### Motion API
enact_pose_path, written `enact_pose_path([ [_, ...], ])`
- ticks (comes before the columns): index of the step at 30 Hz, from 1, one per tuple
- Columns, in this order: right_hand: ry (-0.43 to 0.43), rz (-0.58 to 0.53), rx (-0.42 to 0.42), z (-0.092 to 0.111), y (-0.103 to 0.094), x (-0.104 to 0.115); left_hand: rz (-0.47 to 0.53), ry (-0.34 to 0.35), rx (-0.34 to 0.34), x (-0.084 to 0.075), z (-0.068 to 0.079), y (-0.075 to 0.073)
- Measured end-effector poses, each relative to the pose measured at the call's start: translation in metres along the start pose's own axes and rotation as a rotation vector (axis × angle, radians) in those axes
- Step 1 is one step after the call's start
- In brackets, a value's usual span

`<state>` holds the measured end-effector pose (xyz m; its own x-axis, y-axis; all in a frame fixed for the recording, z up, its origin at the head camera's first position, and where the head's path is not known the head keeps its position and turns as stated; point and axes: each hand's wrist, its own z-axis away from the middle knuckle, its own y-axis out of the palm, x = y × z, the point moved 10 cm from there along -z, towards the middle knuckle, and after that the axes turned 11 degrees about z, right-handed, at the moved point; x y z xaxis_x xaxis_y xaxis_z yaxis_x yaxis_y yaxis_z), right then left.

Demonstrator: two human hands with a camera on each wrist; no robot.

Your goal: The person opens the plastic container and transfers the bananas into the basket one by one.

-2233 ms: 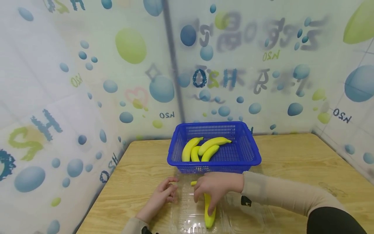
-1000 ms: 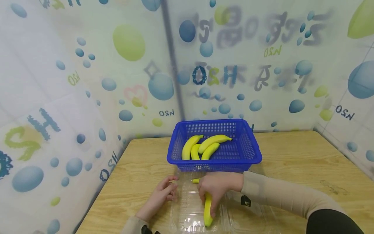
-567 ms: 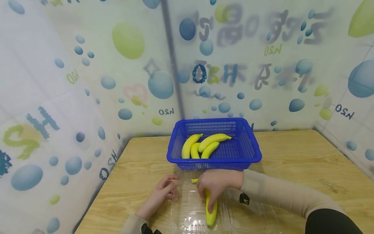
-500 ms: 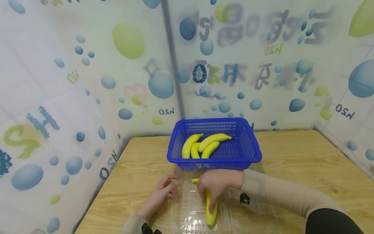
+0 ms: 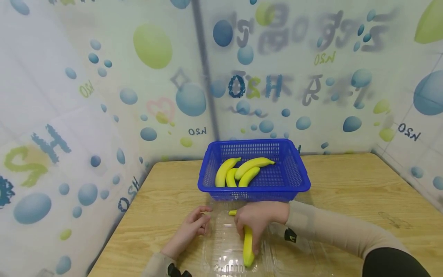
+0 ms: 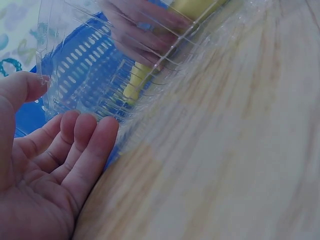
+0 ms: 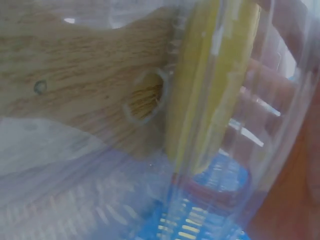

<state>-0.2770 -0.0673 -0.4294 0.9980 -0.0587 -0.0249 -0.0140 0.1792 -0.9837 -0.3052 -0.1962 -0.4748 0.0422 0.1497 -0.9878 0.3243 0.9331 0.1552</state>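
My right hand point(image 5: 256, 221) reaches down into a clear plastic clamshell container point(image 5: 221, 250) and grips a yellow banana point(image 5: 248, 250) from above. The banana lies lengthwise along the container's right side, its stem end poking out past my fingers and its middle covered by the hand. Through the clear wall, the right wrist view shows the same banana point(image 7: 210, 85) with fingers beyond it. My left hand point(image 5: 188, 232) is at the container's left edge. In the left wrist view its thumb point(image 6: 30, 87) touches the plastic rim and its loosely bent fingers lie along the outer wall.
Behind the container stands a blue perforated basket point(image 5: 252, 189) with several bananas point(image 5: 254, 165) in its left half. A clear lid point(image 5: 297, 257) lies flat to the right, under the right forearm. Patterned curtains point(image 5: 155, 100) enclose the wooden table point(image 5: 346, 184).
The right hand's fingers have moved from loosely spread over the banana to closer around it. The banana has shifted slightly within the container. The left hand keeps its place.
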Motion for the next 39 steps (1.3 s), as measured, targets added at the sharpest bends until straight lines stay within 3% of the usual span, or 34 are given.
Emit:
enact_pose_path([
  [16, -0.020, -0.041, -0.075, 0.005, -0.013, 0.001, -0.007, -0.001, -0.025, 0.005, -0.002, -0.003],
  [39, 0.011, 0.036, -0.114, 0.018, -0.061, 0.014, 0.011, 0.014, 0.000, 0.002, -0.002, -0.001],
])
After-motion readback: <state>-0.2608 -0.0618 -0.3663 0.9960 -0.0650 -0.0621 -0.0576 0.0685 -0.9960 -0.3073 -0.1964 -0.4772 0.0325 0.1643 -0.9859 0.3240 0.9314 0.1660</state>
